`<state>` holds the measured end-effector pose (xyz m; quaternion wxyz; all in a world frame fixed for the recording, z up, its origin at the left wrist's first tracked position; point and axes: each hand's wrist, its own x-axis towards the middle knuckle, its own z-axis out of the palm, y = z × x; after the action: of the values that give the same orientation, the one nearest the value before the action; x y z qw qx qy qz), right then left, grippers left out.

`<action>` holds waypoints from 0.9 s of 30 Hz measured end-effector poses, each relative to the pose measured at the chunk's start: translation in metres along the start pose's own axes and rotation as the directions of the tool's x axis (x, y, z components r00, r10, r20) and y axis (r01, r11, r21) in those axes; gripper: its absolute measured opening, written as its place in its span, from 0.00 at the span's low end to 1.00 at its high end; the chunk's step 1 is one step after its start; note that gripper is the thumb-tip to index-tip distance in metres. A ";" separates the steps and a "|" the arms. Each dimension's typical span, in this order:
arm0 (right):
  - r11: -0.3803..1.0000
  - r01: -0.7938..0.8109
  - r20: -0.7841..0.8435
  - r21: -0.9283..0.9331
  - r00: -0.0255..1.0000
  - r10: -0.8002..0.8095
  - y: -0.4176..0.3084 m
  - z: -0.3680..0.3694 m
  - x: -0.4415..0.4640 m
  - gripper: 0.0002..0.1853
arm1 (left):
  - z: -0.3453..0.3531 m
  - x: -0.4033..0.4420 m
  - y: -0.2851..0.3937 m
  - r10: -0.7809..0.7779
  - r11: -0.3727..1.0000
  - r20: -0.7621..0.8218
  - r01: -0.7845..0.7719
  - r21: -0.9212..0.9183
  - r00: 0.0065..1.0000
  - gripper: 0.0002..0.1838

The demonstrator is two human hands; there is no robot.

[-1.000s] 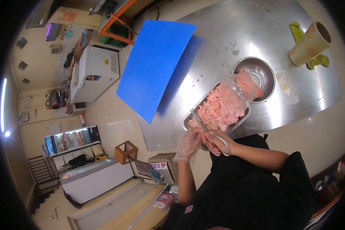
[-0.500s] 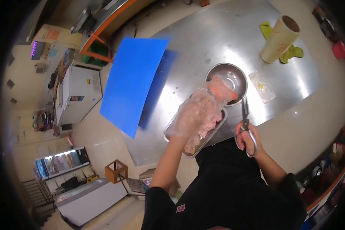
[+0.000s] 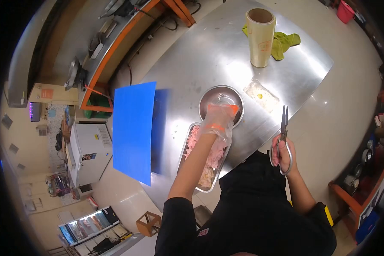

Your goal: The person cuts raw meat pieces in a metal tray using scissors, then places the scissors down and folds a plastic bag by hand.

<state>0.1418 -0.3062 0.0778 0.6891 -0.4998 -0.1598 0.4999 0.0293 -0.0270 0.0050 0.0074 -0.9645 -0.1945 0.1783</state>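
My left hand (image 3: 217, 121), covered in clear plastic with orange print, reaches over the near rim of a round metal bowl (image 3: 204, 99). Its fingers are hidden by the plastic, so I cannot make out whether they grip anything. Under my left forearm lies a metal tray (image 3: 180, 161) holding pale pink raw meat (image 3: 215, 155), with yellowish pieces at its near end. Off to the right, my right hand (image 3: 284, 155) is closed around the handles of scissors (image 3: 284, 123), whose dark blades point away from me. They touch nothing else.
A steel table (image 3: 175, 72) bears everything. A blue board (image 3: 133, 132) stands out at the left. Right of the bowl lies a clear plastic packet (image 3: 262, 94) with a yellow spot. Farther back, a large film roll (image 3: 259, 42) stands by a green cloth (image 3: 283, 45).
My left hand has moved from above the tray to the bowl. My right hand keeps the scissors beside the table. The whole view has turned, shifting the table's contents.
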 end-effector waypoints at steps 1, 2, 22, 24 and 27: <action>1.000 -0.002 0.001 -0.001 1.000 0.002 0.000 0.000 0.001 0.23 | 0.008 0.001 -0.002 0.002 1.000 -0.074 -0.002 0.003 0.997 0.01; 1.000 -0.003 0.002 -0.004 1.000 0.003 0.000 0.001 0.003 0.23 | 0.016 0.001 -0.004 0.023 1.000 -0.103 -0.022 0.004 0.994 0.01; 0.989 -0.068 0.167 -0.130 0.982 0.090 -0.004 0.017 0.020 0.21 | 0.093 0.031 -0.008 0.087 0.950 -0.076 -0.060 0.308 0.993 0.04; 0.987 -0.090 0.157 -0.132 0.981 0.111 -0.006 0.016 0.017 0.22 | 0.057 0.018 -0.010 0.018 0.997 -0.058 -0.023 -0.079 0.998 0.07; 0.986 -0.090 0.136 -0.138 0.985 0.109 -0.003 0.010 0.014 0.21 | 0.038 0.002 -0.009 -0.117 0.914 -0.067 0.081 -0.397 0.991 0.09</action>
<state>0.1426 -0.2889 0.0810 0.6155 -0.5142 -0.2162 0.5567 0.0140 -0.0200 -0.0308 -0.1688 -0.9423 -0.2742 0.0917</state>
